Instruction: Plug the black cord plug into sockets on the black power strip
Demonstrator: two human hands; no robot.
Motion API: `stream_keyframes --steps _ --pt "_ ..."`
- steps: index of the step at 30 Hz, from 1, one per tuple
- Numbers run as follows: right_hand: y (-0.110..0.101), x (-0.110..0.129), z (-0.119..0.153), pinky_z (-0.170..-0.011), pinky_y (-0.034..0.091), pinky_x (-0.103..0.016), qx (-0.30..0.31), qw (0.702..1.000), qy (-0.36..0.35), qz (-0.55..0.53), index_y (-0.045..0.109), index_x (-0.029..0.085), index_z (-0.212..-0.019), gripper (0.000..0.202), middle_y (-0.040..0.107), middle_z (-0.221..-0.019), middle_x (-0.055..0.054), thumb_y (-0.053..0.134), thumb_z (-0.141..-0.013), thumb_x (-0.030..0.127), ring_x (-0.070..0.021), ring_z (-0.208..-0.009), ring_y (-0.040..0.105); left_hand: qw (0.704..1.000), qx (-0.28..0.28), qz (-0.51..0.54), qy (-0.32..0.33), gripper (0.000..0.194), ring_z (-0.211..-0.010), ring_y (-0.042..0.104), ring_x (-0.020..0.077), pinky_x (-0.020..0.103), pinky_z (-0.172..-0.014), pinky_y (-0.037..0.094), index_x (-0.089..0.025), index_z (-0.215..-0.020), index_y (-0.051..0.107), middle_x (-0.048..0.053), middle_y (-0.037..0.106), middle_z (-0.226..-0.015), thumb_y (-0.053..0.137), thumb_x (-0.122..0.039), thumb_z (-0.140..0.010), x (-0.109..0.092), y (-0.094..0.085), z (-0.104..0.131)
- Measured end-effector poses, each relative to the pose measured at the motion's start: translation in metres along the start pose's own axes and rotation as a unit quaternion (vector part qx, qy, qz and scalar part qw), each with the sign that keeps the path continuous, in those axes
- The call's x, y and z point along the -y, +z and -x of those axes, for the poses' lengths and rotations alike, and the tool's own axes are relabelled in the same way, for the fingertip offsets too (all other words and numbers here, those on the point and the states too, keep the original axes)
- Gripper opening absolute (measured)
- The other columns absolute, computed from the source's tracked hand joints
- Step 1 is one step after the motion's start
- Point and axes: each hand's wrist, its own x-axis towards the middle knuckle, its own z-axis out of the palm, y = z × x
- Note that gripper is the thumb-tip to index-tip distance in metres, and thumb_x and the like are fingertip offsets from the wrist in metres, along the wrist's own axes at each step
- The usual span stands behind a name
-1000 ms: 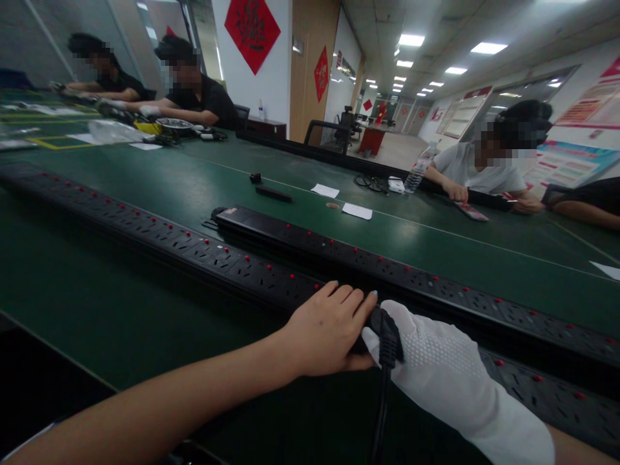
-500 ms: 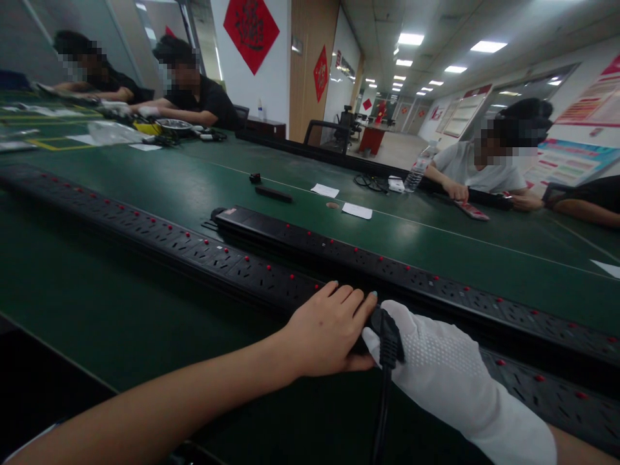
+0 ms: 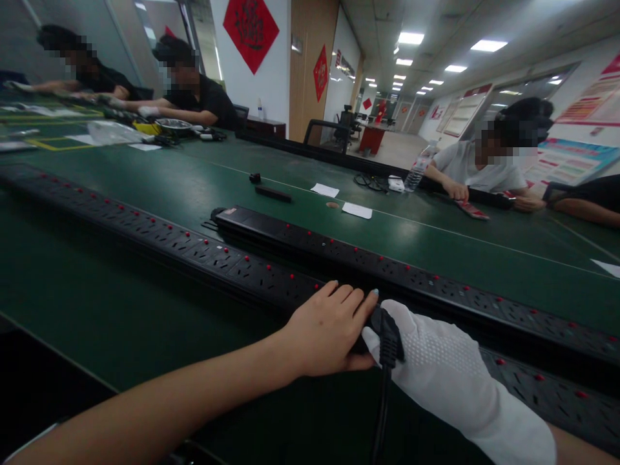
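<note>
A long black power strip [image 3: 232, 261] with red switches runs across the table below me. My bare left hand [image 3: 332, 329] wraps over it, fingers on the far edge and thumb on the near side. Beside it, my right hand [image 3: 431, 358], in a white dotted glove, grips a black power plug [image 3: 387, 339] against the strip. From the plug a thick black cord [image 3: 381, 416] hangs toward me. My hands hide the outlet under the plug, so how far it is inserted cannot be seen. A second power strip [image 3: 358, 250] lies just behind, roughly parallel.
On the green table [image 3: 145, 336] lie a short black bar [image 3: 272, 194], white papers [image 3: 357, 210] and coiled cables [image 3: 371, 183]. A water bottle [image 3: 417, 171] stands near a co-worker [image 3: 489, 161] at the right. Two more people work at the far left around a metal bowl [image 3: 173, 126].
My hands, the plug and both strips stay in place. At the far left, a co-worker has leaned left, with a gloved hand reaching outward.
</note>
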Motion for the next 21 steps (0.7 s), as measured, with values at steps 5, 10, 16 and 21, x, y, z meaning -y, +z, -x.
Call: stream_keyframes --steps 5,10,16,21 --pt "0.0011 -0.0006 0.0017 -0.047 0.030 -0.022 0.002 1.000 -0.003 0.009 0.053 0.018 -0.086 0.026 0.059 -0.064 0.000 0.042 -0.080 0.041 -0.0129 -0.049 0.054 1.000 0.001 -0.002 0.000 0.073 -0.103 0.047 0.0253 0.040 -0.089 0.032 -0.006 -0.130 0.028 0.013 0.051 -0.111 0.039 -0.056 -0.078 0.0002 0.0003 -0.0003" --pt "0.0015 -0.0007 0.0021 -0.047 0.030 -0.022 0.005 1.000 -0.003 0.014 0.053 0.018 -0.087 0.027 0.059 -0.064 0.000 0.041 -0.081 0.041 -0.0131 -0.049 0.054 1.000 -0.003 -0.004 0.001 0.073 -0.102 0.048 0.0249 0.040 -0.088 0.032 -0.006 -0.129 0.028 0.013 0.052 -0.110 0.039 -0.057 -0.078 0.0005 0.0006 0.0000" --pt "-0.0001 0.0000 -0.0001 -0.046 0.030 -0.022 0.013 1.000 0.000 0.010 0.054 0.019 -0.085 0.026 0.059 -0.063 0.000 0.041 -0.081 0.041 -0.0124 -0.048 0.053 1.000 -0.003 -0.006 0.002 0.073 -0.101 0.048 0.0250 0.039 -0.087 0.033 -0.005 -0.130 0.027 0.014 0.052 -0.110 0.039 -0.056 -0.079 0.0006 0.0002 0.0000" --pt "-0.0024 0.0000 -0.0011 -0.046 0.031 -0.021 -0.001 1.000 -0.006 0.004 0.055 0.017 -0.086 0.026 0.061 -0.064 -0.001 0.039 -0.081 0.038 -0.0127 -0.049 0.055 1.000 -0.003 0.000 0.002 0.073 -0.101 0.047 0.0253 0.040 -0.087 0.033 -0.005 -0.129 0.028 0.014 0.051 -0.110 0.038 -0.057 -0.079 0.0007 0.0006 -0.0002"
